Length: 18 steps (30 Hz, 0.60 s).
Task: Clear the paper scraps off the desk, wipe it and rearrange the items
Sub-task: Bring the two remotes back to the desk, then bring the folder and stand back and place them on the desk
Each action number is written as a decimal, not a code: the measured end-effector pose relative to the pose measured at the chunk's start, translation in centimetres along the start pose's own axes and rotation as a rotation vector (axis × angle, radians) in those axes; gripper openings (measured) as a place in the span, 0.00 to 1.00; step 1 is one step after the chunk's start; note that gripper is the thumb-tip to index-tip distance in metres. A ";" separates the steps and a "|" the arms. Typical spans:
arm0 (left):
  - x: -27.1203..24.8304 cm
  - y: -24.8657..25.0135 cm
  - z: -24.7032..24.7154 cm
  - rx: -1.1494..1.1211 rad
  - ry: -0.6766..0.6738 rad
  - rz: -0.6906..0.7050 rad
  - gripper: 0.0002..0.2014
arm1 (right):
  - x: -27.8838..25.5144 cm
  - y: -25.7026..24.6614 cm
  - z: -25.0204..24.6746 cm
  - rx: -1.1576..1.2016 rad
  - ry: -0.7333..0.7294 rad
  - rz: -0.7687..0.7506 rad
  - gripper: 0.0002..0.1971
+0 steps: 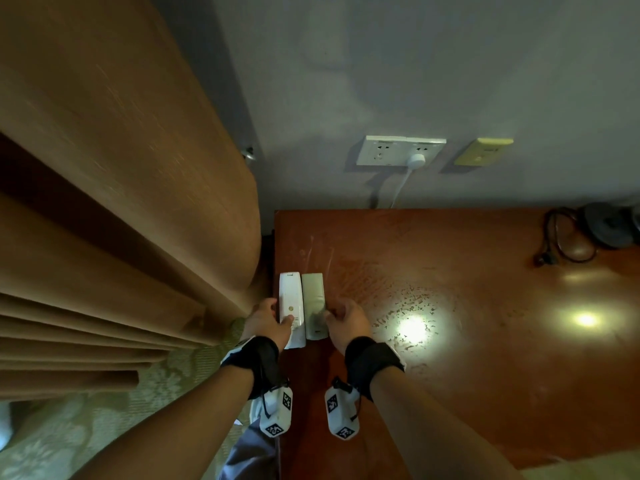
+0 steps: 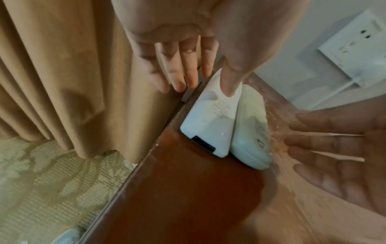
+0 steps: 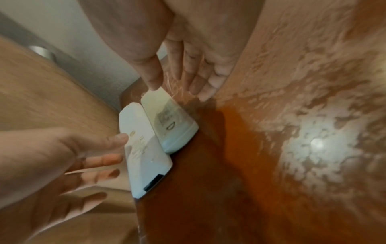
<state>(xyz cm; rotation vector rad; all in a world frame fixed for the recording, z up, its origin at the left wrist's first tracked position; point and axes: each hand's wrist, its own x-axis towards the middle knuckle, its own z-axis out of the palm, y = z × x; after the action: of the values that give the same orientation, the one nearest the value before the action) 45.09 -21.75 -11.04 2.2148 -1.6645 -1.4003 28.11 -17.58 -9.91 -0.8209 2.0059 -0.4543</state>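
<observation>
Left hand (image 1: 272, 320), fingers straight and loosely spread, touches the white remote (image 1: 290, 292) at the left edge of the desk (image 1: 450, 375). Right hand (image 1: 346, 322), fingers straight too, flanks the adjoining grey remote (image 1: 312, 292). Both probably light, rigid, slick: grip the long sides.

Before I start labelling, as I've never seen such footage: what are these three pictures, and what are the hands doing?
No machine here: a person films from the head and both wrists. The head view looks down at both hands; each wrist view looks along one hand. On the brown desk two remotes lie side by side at its left edge. The left hand rests its thumb on the white remote; the right hand touches the grey remote at its side. Neither remote is lifted.
</observation>
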 end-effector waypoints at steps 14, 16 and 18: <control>-12.2 15.9 3.1 0.647 0.054 0.633 0.18 | -9.3 4.2 -17.7 0.027 0.116 -0.107 0.19; -15.2 18.0 5.2 0.678 0.053 0.682 0.18 | -10.7 6.5 -20.7 0.009 0.140 -0.144 0.18; -18.6 20.0 7.6 0.713 0.053 0.719 0.19 | -12.5 9.2 -23.8 -0.047 0.164 -0.174 0.19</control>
<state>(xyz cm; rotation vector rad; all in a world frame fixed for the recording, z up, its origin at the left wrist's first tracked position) 24.72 -12.25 6.27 1.4913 -2.8327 -0.6097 9.30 -2.25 4.79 -1.0212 2.1101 -0.5927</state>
